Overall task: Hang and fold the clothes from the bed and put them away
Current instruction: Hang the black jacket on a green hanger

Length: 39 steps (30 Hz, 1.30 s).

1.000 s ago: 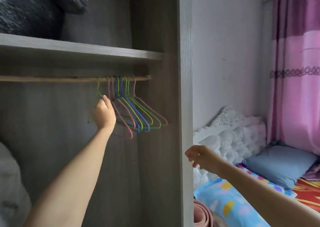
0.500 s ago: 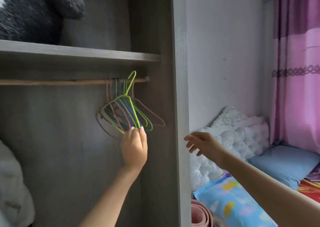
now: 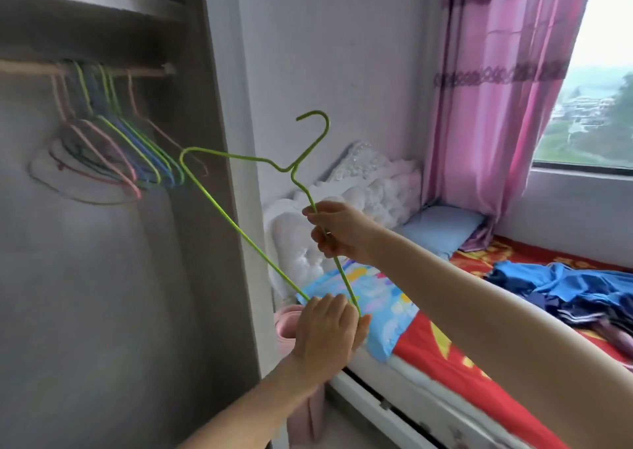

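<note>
The left hand (image 3: 325, 334) is gripping the bottom corner of a green hanger (image 3: 239, 229), fingers curled round the wire, while the right hand (image 3: 339, 231) is pinching the sloping arm higher up. The hanger is being held tilted, hook uppermost, between the wardrobe (image 3: 102, 311) and the bed (image 3: 445, 363). Blue clothes (image 3: 561, 287) are lying crumpled on the bed, and other hangers (image 3: 130, 154) are hanging on the rail (image 3: 147, 71)

The hangers (image 3: 113, 147) on the rail (image 3: 147, 71) are a colour blur to me; my left hand (image 3: 327, 335) covers the lower corner of the green hanger (image 3: 236, 224); the blue clothes (image 3: 565, 291) run off frame.
</note>
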### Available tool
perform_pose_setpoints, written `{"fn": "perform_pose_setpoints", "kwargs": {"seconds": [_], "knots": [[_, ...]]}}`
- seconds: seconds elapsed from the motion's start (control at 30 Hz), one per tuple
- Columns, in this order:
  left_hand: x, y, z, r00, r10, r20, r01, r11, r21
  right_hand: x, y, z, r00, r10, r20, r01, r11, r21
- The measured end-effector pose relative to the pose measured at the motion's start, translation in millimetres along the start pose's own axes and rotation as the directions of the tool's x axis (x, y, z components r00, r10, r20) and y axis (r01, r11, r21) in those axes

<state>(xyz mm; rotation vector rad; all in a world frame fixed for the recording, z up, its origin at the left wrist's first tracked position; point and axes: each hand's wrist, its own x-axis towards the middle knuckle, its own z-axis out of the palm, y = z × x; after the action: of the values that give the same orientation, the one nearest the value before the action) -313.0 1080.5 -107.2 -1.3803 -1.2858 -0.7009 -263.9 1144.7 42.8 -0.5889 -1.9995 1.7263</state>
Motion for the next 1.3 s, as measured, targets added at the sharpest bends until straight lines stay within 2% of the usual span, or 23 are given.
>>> {"fn": "perform_pose_setpoints", "kwargs": {"seconds": [0.1, 0.2, 0.3, 0.37, 0.5, 0.63, 0.73, 1.0, 1.07, 1.13, 1.3], "knots": [[5, 38, 22, 0.996, 0.043, 0.078, -0.036, 0.996, -0.088, -19, 23, -38, 0.992, -0.001, -0.128, -0.006, 0.999, -0.052], [10, 64, 34, 0.997, 0.032, 0.063, -0.023, 0.990, -0.142, -40, 46, -86, 0.971, 0.004, -0.239, -0.027, 0.995, -0.096], [18, 77, 45, 0.998, -0.048, 0.031, 0.052, 0.989, -0.135, -68, 72, -144, 0.943, 0.021, -0.331, -0.086, 0.979, -0.185], [23, 86, 60, 0.993, -0.099, 0.063, 0.106, 0.987, -0.118, -94, 90, -182, 0.918, 0.041, -0.395, -0.136, 0.967, -0.216], [32, 110, 104, 0.965, -0.146, 0.219, 0.184, 0.969, -0.164, -149, 121, -241, 0.854, 0.081, -0.514, -0.243, 0.935, -0.258], [42, 148, 146, 0.879, -0.180, 0.442, 0.311, 0.919, -0.243, -194, 142, -285, 0.799, 0.140, -0.585, -0.320, 0.922, -0.217], [41, 181, 186, 0.828, -0.124, 0.546, 0.334, 0.892, -0.305, -222, 167, -320, 0.783, 0.212, -0.585, -0.359, 0.922, -0.147], [23, 267, 299, 0.755, 0.088, 0.650, 0.345, 0.790, -0.507, -226, 259, -422, 0.721, 0.331, -0.609, -0.445, 0.894, -0.041], [16, 283, 340, 0.755, 0.110, 0.646, 0.355, 0.760, -0.544, -210, 287, -451, 0.682, 0.360, -0.637, -0.487, 0.873, -0.028], [13, 298, 384, 0.725, 0.139, 0.675, 0.361, 0.758, -0.544, -189, 315, -479, 0.627, 0.366, -0.687, -0.532, 0.846, -0.035], [-9, 332, 488, 0.584, 0.223, 0.780, 0.393, 0.763, -0.512, -130, 404, -548, 0.482, 0.382, -0.789, -0.768, 0.617, -0.171]]}}
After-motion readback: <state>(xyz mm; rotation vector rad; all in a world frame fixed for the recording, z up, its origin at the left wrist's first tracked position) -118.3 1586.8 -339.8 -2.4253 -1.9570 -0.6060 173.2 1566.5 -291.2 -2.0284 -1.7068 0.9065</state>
